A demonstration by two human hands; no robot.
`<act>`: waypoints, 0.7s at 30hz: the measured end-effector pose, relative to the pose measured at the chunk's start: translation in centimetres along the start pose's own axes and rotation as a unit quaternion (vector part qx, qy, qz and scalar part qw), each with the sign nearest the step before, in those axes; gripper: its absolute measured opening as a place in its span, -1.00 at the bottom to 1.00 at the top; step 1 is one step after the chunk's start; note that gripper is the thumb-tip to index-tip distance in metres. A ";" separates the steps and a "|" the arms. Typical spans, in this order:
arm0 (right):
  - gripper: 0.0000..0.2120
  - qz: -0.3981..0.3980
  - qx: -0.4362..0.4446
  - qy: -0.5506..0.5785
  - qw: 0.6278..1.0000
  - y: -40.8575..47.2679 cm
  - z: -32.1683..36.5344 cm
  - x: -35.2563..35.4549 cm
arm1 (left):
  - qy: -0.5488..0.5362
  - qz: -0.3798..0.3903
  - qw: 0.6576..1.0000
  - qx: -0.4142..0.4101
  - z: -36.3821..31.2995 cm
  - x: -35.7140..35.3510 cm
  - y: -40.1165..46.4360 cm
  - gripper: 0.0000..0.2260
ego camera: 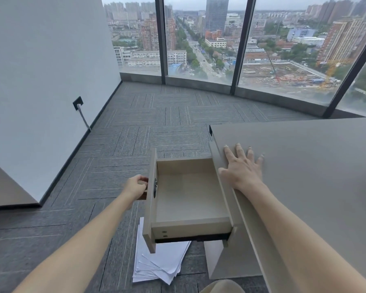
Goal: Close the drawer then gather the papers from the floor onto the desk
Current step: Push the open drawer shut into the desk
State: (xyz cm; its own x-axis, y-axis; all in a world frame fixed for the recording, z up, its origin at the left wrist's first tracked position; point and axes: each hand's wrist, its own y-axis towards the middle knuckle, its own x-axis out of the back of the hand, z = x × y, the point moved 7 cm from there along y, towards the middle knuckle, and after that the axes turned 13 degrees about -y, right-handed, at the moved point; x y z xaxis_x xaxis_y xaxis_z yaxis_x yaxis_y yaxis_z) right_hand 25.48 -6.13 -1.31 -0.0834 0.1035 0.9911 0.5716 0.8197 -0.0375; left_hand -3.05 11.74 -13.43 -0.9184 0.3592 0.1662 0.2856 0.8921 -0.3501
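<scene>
A beige drawer (190, 197) stands pulled far out of the desk's left side, and its inside is empty. My left hand (135, 188) is closed around the wooden handle on the drawer front. My right hand (241, 166) lies flat with fingers spread on the grey desk top (315, 166), near its left edge. A loose pile of white papers (156, 265) lies on the carpet below the drawer, partly hidden under it.
Grey carpet tiles (156, 123) stretch to floor-to-ceiling windows (199, 39) at the back. A white wall (40, 70) with a socket and cable (78, 106) runs along the left. Another desk corner (4, 187) sits at left.
</scene>
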 end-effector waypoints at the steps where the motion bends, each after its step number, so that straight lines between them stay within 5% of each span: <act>1: -0.24 0.001 0.000 -0.001 1.000 0.0 0.0 0.0 | -0.012 -0.002 1.000 0.012 0.0 -0.5 0.2 -0.84; 21: -0.24 -0.021 0.005 0.018 1.000 0.4 -0.2 -0.1 | -0.035 0.128 0.988 0.081 -0.5 -14.0 1.9 -0.84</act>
State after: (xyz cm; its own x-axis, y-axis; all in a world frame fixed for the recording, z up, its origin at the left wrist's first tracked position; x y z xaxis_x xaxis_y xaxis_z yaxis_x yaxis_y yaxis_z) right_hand 25.93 -5.93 -1.43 -0.0782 0.0491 0.9957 0.5593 0.8289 0.0030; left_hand 10.49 8.52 -15.92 -0.8400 0.5425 -0.0100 0.4692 0.7170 -0.5156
